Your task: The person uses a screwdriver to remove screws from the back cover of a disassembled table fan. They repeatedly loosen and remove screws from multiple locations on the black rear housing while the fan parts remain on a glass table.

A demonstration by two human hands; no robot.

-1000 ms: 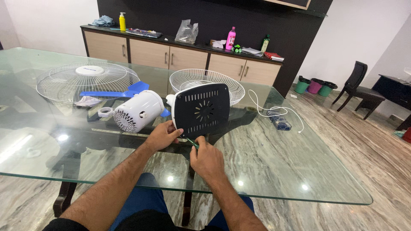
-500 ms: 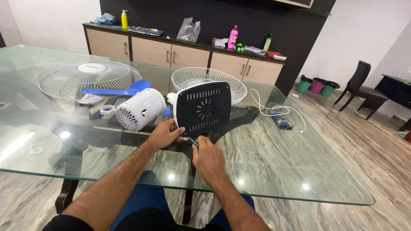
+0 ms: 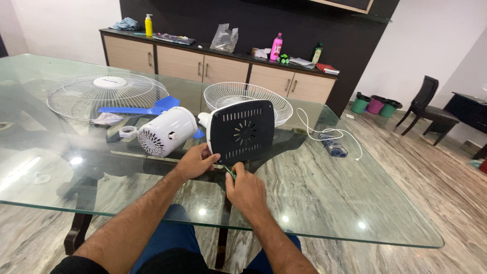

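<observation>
The fingers of the left hand were curled narrow, their tips pressed against the lower left corner of the black base, steadying it. The right hand was closed round a green screwdriver, only a short bit of which showed between thumb and forefinger, its tip aimed at the base's bottom edge. Whether the tip sat in a screw I could not tell.

The base stood tilted up on the glass table, slotted underside facing the person, just beyond both hands at twelve o'clock. Touching it at nine o'clock lay the white motor, on its side, vents toward the table's near edge. A roll of tape sat just beside the motor, further toward nine. Behind the base at twelve rested a white wire grille; a second, larger grille lay at ten o'clock with a blue blade across it. At two o'clock, a white cord trailed over the glass.
</observation>
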